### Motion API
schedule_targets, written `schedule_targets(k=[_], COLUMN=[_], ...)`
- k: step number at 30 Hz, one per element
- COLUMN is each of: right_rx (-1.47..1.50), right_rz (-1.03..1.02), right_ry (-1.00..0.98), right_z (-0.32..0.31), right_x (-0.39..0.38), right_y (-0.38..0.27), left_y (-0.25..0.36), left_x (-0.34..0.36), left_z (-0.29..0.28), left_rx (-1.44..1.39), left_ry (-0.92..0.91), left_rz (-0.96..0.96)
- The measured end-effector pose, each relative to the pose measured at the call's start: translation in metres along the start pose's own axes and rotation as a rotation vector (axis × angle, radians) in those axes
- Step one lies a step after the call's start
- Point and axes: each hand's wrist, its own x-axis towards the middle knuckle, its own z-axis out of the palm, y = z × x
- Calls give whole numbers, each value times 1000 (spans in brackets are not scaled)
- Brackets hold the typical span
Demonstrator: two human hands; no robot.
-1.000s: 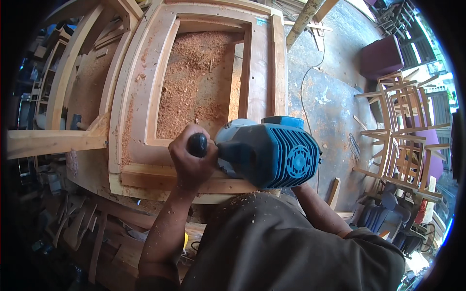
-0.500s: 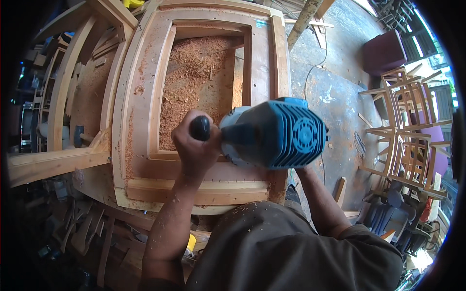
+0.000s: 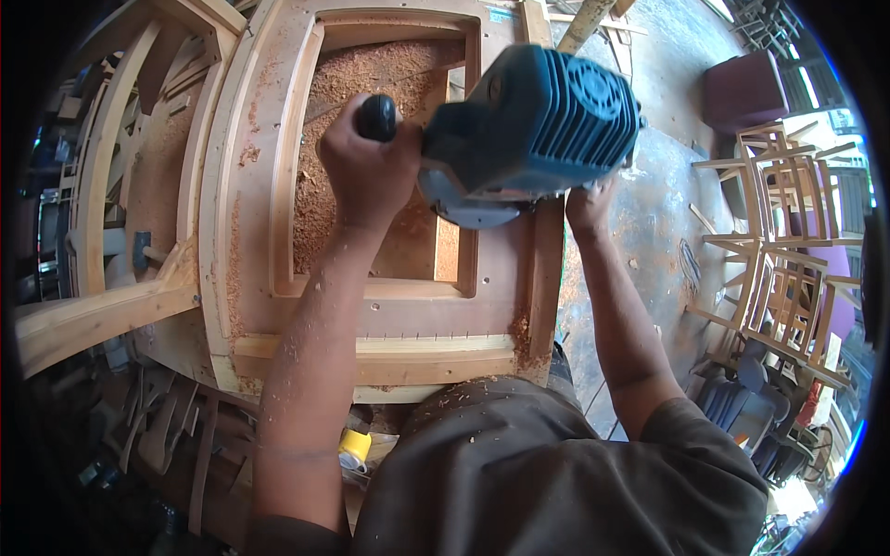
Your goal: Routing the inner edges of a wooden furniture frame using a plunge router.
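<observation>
A blue router [image 3: 547,130] with a vented motor cap is held over the right side of a wooden frame [image 3: 417,320]. My left hand [image 3: 371,171] is wrapped round its black knob handle [image 3: 375,118]. On the other side, my right hand [image 3: 591,199] is closed at the router, its fingers mostly hidden behind the motor body. Part of the round base [image 3: 477,213] shows below the motor; the bit is out of sight. Inside the frame's rectangular opening lie heaps of wood shavings [image 3: 320,204]. Bits of shaving cling to my left forearm.
To the left stands another wooden frame piece [image 3: 111,310], with a hammer [image 3: 144,250] behind it. Stacked chair frames [image 3: 769,250] and a maroon box [image 3: 744,90] are on the floor at right. Something yellow [image 3: 354,445] sits near my left forearm.
Both hands have carried the router away from my body, toward the far right of the frame, and its motor now tilts. My forearms reach out further.
</observation>
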Motion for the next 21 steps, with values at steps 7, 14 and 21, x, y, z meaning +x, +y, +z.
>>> schedule_targets(k=[7,14,21], right_rx=[60,268,278], right_rz=[-153,153,168], right_ry=[49,-83,55], right_z=[31,52,86], right_x=[72,131,191], right_y=[-22,-7,52], left_y=[-20,-31,-43], left_x=[53,106,156], left_z=[36,60,101], left_rx=[33,161,168], left_ry=[128,82,156], left_rz=[89,-12,-141])
